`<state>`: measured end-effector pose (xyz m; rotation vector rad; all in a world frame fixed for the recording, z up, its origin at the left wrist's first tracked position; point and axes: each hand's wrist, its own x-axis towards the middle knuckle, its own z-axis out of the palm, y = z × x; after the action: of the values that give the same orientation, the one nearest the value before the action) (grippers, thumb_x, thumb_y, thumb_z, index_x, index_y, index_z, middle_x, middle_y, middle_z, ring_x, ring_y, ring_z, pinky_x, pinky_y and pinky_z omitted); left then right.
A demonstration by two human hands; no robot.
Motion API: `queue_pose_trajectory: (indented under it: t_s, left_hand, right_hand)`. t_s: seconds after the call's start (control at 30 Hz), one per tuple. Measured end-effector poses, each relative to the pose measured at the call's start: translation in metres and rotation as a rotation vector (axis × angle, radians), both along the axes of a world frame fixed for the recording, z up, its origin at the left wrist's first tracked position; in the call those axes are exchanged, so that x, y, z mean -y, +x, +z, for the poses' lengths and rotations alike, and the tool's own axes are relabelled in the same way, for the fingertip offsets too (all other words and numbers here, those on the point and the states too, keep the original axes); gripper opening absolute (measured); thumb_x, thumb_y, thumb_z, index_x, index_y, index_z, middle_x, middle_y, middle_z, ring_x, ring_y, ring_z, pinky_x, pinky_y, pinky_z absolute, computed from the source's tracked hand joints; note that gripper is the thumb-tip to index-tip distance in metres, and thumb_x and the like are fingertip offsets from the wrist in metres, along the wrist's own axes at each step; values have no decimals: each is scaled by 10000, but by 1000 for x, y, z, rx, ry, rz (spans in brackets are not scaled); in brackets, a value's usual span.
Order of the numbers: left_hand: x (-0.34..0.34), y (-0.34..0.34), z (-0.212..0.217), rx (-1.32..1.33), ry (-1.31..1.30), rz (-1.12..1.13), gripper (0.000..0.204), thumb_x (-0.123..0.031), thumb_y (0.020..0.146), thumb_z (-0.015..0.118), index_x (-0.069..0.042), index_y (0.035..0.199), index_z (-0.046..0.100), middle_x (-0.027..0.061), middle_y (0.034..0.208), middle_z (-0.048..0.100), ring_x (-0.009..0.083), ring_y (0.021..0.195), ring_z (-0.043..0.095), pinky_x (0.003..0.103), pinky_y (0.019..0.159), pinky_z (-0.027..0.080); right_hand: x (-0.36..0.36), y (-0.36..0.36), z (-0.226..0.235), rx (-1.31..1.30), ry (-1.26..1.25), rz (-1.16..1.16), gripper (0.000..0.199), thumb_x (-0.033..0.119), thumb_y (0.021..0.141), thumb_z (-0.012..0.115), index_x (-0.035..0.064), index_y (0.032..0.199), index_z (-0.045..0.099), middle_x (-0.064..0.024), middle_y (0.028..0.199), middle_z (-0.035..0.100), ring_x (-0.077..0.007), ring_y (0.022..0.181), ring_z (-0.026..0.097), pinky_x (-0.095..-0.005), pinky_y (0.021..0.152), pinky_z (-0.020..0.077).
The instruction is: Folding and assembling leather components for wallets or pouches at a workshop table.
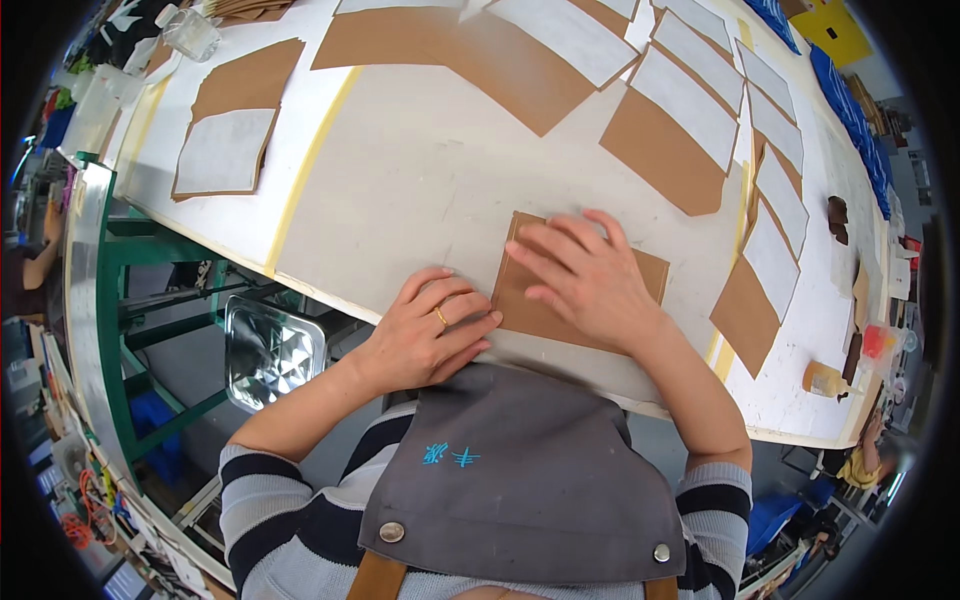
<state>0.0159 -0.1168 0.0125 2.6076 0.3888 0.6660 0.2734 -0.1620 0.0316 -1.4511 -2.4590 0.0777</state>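
Note:
A brown, flat leather-like panel lies on the table close to its front edge, with a thin line running just inside its borders. My left hand rests at the panel's lower left corner, fingers slightly bent and fingertips at the edge; a gold ring is on one finger. Over the panel's upper middle hovers or rests my right hand, its fingers spread and slightly blurred. Whether those fingers press on the panel I cannot tell. Part of the panel is hidden beneath this hand, and a bit of white shows between its fingers.
Brown pieces with white backing overlap in rows at the back and right. Another stack lies at the left. A clear bottle stands at the far left; a small yellowish bottle lies at the right edge. A metal tin sits below the table.

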Motion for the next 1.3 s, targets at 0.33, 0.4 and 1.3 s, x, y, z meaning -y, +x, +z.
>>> queue_pose_trajectory:
  t_s: [0.33, 0.4, 1.3]
  left_hand:
    - [-7, 26, 24, 57, -461, 231, 607, -133, 876, 722, -38, 1423, 477, 202, 1377, 482, 347, 1235, 517, 410, 985, 477]
    - [-15, 37, 27, 52, -645, 304, 675, -144, 875, 736, -34, 1461, 418, 193, 1386, 477, 329, 1254, 509, 395, 976, 487]
    - [-265, 6, -7, -277, 445, 492, 218, -72, 865, 640, -40, 1078, 669, 121, 1007, 675, 328, 983, 619, 434, 857, 498]
  right_hand:
    - [17, 34, 28, -567, -382, -230, 674, 321, 866, 724, 130, 1466, 483, -133, 1438, 492, -344, 1335, 444, -555, 1159, 264]
    - [37, 40, 32, -573, -348, -344, 754, 322, 847, 742, 117, 1503, 432, -167, 1480, 458, -381, 1374, 413, -569, 1171, 244]
    - [44, 21, -10, -545, -142, -369, 547, 156, 824, 768, 27, 1324, 590, -176, 1462, 478, -394, 1358, 449, -467, 1099, 398]
